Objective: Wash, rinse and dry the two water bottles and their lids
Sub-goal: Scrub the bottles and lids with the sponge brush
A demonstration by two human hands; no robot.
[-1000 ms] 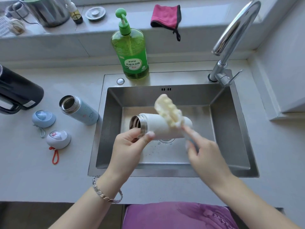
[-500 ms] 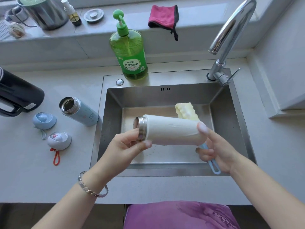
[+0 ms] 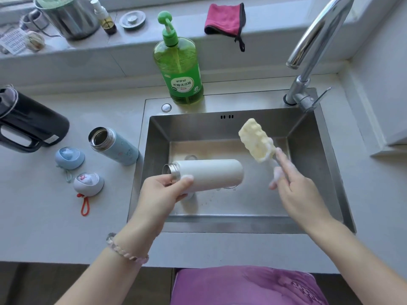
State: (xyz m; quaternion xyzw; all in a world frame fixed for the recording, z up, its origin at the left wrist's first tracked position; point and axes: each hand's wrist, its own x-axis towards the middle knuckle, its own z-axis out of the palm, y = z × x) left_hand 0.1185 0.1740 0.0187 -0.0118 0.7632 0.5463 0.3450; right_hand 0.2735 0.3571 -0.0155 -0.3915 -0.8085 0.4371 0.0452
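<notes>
My left hand [image 3: 159,195] grips a white bottle [image 3: 211,173] near its metal neck and holds it sideways over the steel sink [image 3: 319,172], mouth to the left. My right hand [image 3: 295,192] holds the handle of a yellow sponge brush [image 3: 256,143], lifted up and to the right of the bottle's base, apart from it. Foam clings to my right fingers. A light blue bottle [image 3: 114,146] stands open on the counter left of the sink. Beside it lie a blue lid [image 3: 69,157] and a white lid [image 3: 88,183] with a red loop.
A green dish soap bottle [image 3: 179,69] stands on the sink's back rim. The tap [image 3: 308,62] rises at the back right. A pink cloth [image 3: 224,19] lies on the sill. A black kettle [image 3: 28,126] sits at the far left, a metal pot [image 3: 68,16] on the sill.
The brush went from on top of the bottle to behind it, and is now lifted off to the right, clear of the bottle. My left hand has kept the bottle roughly in place.
</notes>
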